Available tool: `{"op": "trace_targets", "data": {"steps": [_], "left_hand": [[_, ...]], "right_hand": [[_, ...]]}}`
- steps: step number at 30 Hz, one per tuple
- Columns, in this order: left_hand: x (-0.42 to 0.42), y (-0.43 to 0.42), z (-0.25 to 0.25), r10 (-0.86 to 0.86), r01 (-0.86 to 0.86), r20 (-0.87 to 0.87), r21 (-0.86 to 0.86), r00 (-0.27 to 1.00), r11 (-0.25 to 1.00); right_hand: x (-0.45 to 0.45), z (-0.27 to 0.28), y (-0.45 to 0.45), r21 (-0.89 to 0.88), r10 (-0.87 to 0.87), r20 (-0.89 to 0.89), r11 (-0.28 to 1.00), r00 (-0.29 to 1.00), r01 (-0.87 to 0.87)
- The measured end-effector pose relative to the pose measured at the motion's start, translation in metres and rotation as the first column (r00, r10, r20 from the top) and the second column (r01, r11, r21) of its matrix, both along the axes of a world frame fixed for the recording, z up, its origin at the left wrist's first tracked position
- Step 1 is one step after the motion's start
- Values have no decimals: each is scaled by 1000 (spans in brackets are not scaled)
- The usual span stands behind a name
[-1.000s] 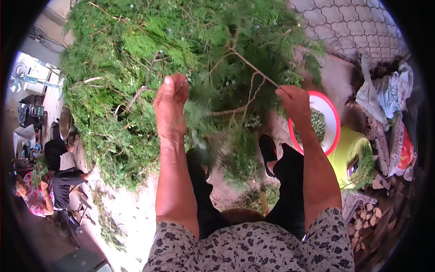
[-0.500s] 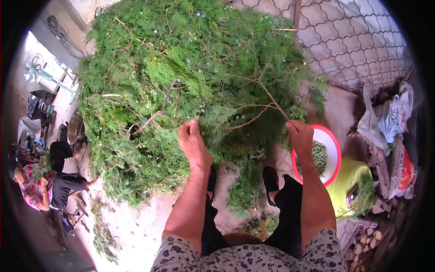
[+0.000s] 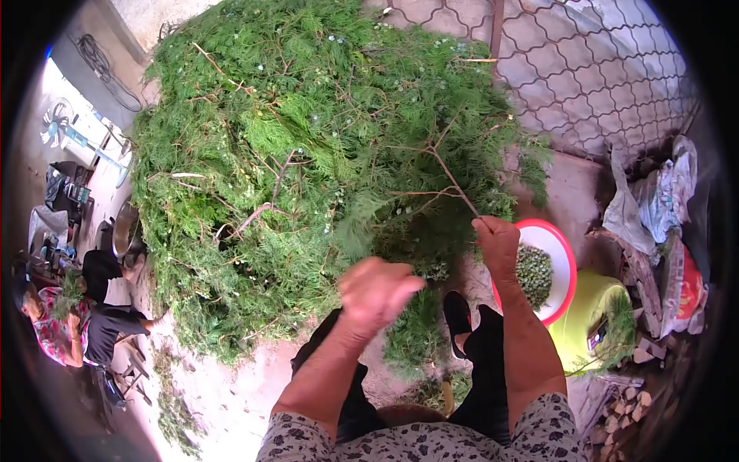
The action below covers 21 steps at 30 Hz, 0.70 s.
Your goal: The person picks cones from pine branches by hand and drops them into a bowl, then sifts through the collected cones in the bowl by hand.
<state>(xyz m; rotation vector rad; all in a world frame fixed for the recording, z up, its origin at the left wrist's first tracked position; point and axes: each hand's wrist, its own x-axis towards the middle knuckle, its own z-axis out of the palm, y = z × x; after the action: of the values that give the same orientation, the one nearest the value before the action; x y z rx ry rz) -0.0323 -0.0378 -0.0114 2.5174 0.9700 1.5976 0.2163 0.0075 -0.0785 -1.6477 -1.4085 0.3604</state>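
Note:
My right hand [image 3: 499,240] is closed round the lower end of a thin forked branch [image 3: 454,179], whose feathery green sprays reach up and left over the pile. My left hand [image 3: 377,296], blurred by motion, is in front of the pile's near edge with its fingers curled in. Whatever it may hold is hidden. A large heap of cut evergreen branches [image 3: 254,162] with small pale cones spreads ahead of both hands. Beside my right forearm stands a white basin with a red rim [image 3: 568,266], holding many small green cones [image 3: 534,279].
A yellow-green container [image 3: 585,316] stands by the basin, with sacks [image 3: 663,196] and stacked firewood [image 3: 620,420] farther right. Wire mesh [image 3: 593,77] borders the back right. At left another person [image 3: 73,319] sits holding a sprig, near a fan [image 3: 69,131]. Greenery [image 3: 416,335] lies between my feet.
My left hand has moved right and toward me, away from the pile. My right hand, still gripping the branch, has shifted slightly left and down.

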Motion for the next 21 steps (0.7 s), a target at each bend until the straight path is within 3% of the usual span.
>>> {"op": "trace_targets", "data": {"steps": [1, 2, 3, 4, 5, 7, 8, 11, 15, 19, 21], "left_hand": [[14, -4, -3, -56, 68, 47, -303, 997, 951], [25, -2, -7, -54, 67, 51, -301, 997, 951], [35, 3, -12, 37, 173, 290, -663, 956, 728], [40, 8, -15, 219, 349, 448, -859, 867, 375], [38, 15, -15, 221, 348, 447, -860, 867, 374], [30, 32, -10, 419, 607, 683, -727, 598, 319], [26, 40, -9, 417, 608, 685, -726, 598, 321], [19, 52, -14, 589, 631, 677, -701, 442, 332], [19, 53, -12, 706, 524, 590, -774, 392, 356], [4, 60, -33, 661, 616, 666, -692, 346, 376], [5, 57, -29, 620, 548, 707, -685, 341, 480]], "right_hand": [[0, -3, 0, -27, -12, 2, 1000, 1000, 12], [0, -3, 1, -26, -10, 6, 1000, 1000, 10], [-3, -3, 0, -3, -12, -6, 1000, 1000, 12], [-6, -3, -1, 18, -14, -21, 1000, 1000, 14], [-8, 0, -4, 17, -13, -21, 1000, 1000, 13], [-14, 11, -10, -16, -1, 114, 1000, 994, 3], [-17, 11, -11, -14, -1, 114, 1000, 993, 3], [-26, 12, -16, 95, 14, 256, 995, 967, -39], [-35, 14, -21, 3, 58, 326, 998, 944, -62], [-38, 5, -23, -62, 101, 273, 994, 957, -88], [-40, 3, -25, -105, 127, 241, 989, 962, -104]]}}
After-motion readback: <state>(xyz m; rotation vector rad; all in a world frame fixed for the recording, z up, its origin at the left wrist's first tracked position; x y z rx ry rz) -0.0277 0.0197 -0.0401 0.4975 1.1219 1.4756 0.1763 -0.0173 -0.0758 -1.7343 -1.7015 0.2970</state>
